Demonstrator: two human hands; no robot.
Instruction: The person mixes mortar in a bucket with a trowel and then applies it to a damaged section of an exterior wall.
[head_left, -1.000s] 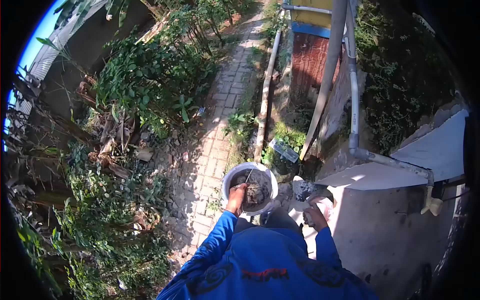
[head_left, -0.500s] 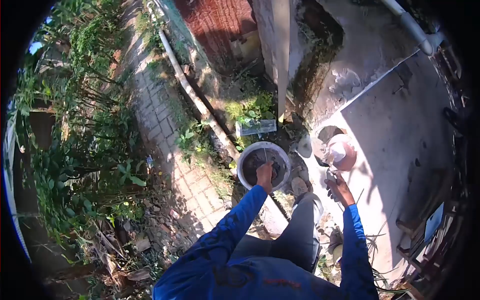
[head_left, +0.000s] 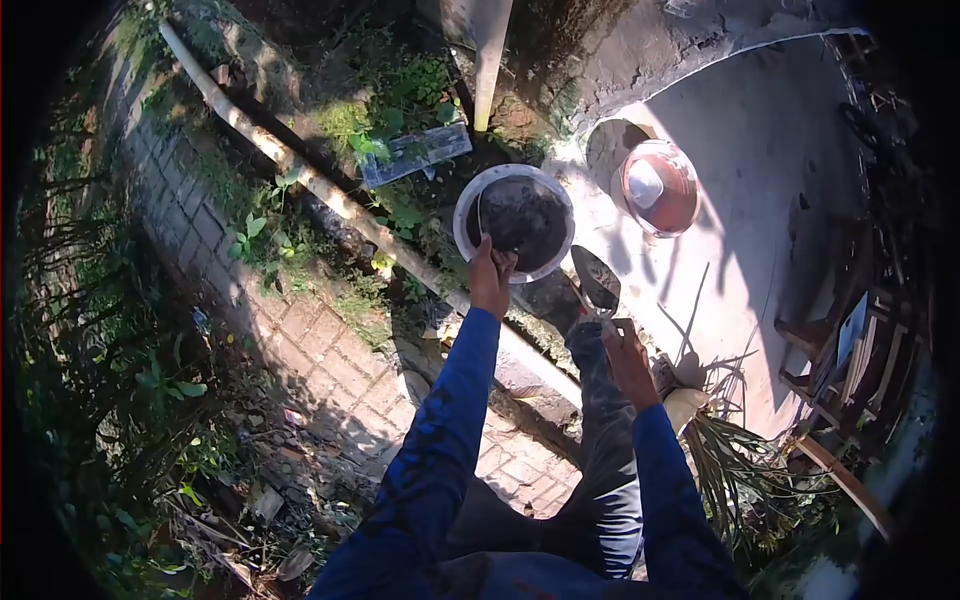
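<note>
My left hand (head_left: 490,278) is closed on the thin wire handle of a round pale-rimmed bucket (head_left: 463,228), at its near side. Dark, wet-looking mortar or mud (head_left: 525,225) lies inside the bucket. In my right hand (head_left: 628,362) is a trowel (head_left: 597,280), gripped by its handle with the blade pointing away from me. The blade is just off the bucket's right side, above my leg. Farther right, a reddish-pink bucket (head_left: 680,205) with something white in it stands on the pale concrete, apart from both hands.
A long pale pipe (head_left: 340,200) runs diagonally along a brick path (head_left: 300,330) at left. Beyond the bucket are a grey rectangular tray-like piece (head_left: 418,155) and a post (head_left: 490,60). Wooden pieces (head_left: 850,350) and long leaves (head_left: 720,455) lie at right.
My view has shifted and turned. My right hand with the trowel has drawn away from the pink bucket toward the pale-rimmed one. The left hand keeps hold of the wire handle.
</note>
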